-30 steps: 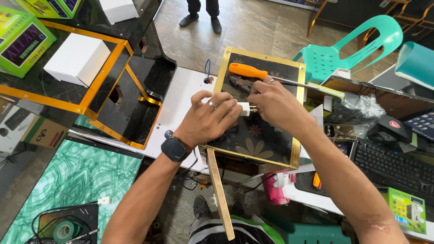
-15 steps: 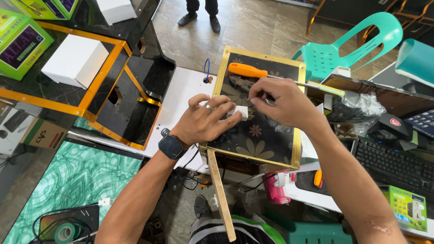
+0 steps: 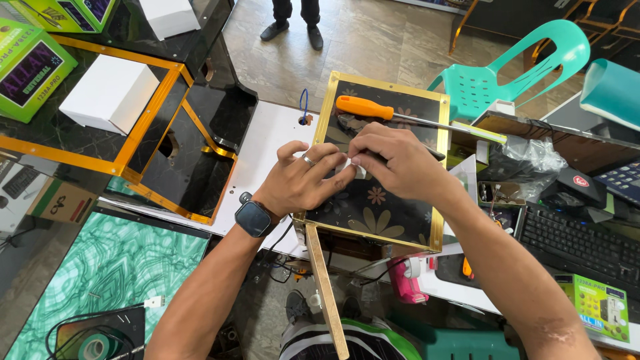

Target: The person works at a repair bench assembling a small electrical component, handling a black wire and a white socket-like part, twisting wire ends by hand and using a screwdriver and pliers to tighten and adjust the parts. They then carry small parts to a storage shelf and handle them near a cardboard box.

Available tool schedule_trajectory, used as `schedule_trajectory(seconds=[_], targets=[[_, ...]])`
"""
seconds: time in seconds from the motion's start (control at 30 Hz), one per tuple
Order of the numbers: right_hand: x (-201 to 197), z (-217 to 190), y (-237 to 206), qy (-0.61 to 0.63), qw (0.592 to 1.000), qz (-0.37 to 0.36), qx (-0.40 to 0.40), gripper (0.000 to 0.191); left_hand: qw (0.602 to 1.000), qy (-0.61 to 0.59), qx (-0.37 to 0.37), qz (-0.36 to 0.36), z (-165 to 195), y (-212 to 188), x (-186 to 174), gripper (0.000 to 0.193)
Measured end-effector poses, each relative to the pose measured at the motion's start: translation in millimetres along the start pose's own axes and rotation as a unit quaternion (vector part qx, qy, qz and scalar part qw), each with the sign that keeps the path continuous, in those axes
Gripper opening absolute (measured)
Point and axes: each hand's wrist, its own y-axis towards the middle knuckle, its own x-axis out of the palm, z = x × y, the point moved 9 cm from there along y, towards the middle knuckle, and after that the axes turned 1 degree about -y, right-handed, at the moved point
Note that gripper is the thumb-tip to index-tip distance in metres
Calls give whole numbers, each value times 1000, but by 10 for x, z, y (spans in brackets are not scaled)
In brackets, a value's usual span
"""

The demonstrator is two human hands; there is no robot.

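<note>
A black floral panel with a gold frame (image 3: 373, 220) lies in front of me on a white board. My left hand (image 3: 303, 179), with a ring and a dark smartwatch on the wrist, and my right hand (image 3: 393, 160) meet over the panel's middle, both pinching a small white part (image 3: 355, 168). Most of that part is hidden by my fingers. An orange-handled screwdriver (image 3: 365, 107) lies on the panel's far end, just beyond my right hand.
Black gold-trimmed panels (image 3: 167, 153) with white boxes (image 3: 107, 93) lie left. A green marbled sheet (image 3: 100, 267) is lower left. A teal plastic chair (image 3: 513, 73), keyboard (image 3: 580, 243) and clutter are right. Another person's feet (image 3: 293, 27) stand at the top.
My hands have drawn closer together over the panel, and my right fingers now cover the small white part. The screwdriver has not moved.
</note>
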Motion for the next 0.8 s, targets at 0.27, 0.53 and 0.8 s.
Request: schedule_trajectory(seconds=[0.27, 0.53, 0.8], targets=[[39, 149, -12, 39, 998, -3, 54, 8, 1000, -29, -6, 8, -21, 17, -4, 18], [66, 212, -69, 126, 988, -31, 81, 23, 999, -48, -18, 6, -38, 17, -16, 20], [102, 349, -133, 145, 982, -17, 116, 13, 999, -49, -10, -2, -33, 36, -15, 20]])
